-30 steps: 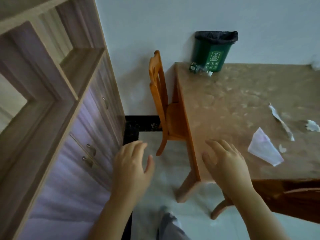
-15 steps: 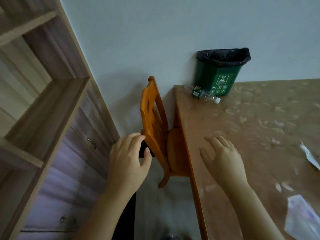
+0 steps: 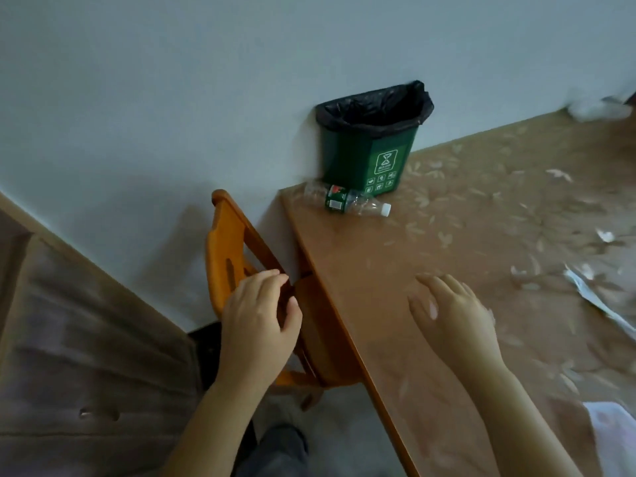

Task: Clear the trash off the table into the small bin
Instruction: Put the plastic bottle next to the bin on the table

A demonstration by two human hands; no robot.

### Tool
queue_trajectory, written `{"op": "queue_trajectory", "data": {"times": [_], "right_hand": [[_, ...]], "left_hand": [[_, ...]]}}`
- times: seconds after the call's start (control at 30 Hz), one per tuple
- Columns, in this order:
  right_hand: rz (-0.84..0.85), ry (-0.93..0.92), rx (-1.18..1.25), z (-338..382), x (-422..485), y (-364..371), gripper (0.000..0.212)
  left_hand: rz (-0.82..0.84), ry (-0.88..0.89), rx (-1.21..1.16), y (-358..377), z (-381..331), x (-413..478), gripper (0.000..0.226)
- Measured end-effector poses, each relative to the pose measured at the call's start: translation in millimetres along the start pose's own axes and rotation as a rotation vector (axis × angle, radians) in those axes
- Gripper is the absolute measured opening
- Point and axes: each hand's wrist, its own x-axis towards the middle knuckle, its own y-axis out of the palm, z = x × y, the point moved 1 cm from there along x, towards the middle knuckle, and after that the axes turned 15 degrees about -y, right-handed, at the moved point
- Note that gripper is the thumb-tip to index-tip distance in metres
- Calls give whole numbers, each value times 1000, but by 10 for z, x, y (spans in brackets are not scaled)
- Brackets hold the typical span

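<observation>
Just the head view here. The small green bin [image 3: 364,156] with its black liner sits at the far corner of the surface [image 3: 361,270], up against the wall. A squashed clear bottle [image 3: 347,200] lies on its side right in front of it, touching or nearly touching.

Compared to half a second ago the whole view has tipped and moved in, so the bin and bottle look closer and more of the trash on the right shows: a torn paper strip [image 3: 595,297], a small scrap [image 3: 605,235], a white sheet [image 3: 612,428] at the bottom right corner, and a blurry crumpled wad [image 3: 595,110] far back.

The person's left hand [image 3: 258,315] now sits over the back of the orange chair [image 3: 223,249], fingers loosely bent and holding nothing; hard to tell if it touches the wood. The right hand [image 3: 454,311] still hangs over the near edge of the surface, fingers spread and released, well apart from the bottle.
</observation>
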Motion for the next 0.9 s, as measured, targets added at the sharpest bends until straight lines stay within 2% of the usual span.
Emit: {"op": "queue_trajectory", "data": {"times": [0.2, 0.33, 0.5, 0.7, 0.9], "right_hand": [[-26, 110, -29, 144, 571, 222, 33], [-63, 186, -55, 106, 761, 312, 33], [-47, 293, -49, -145, 847, 392, 33], [-23, 276, -3, -564, 1194, 583, 31], [-15, 264, 11, -940, 1490, 780, 32]], "left_hand": [[110, 147, -40, 241, 202, 993, 41], [136, 247, -22, 592, 177, 1446, 27], [222, 347, 23, 1232, -86, 1927, 36], [368, 270, 256, 2041, -185, 2483, 57], [388, 313, 469, 2503, -205, 2921, 72]]}}
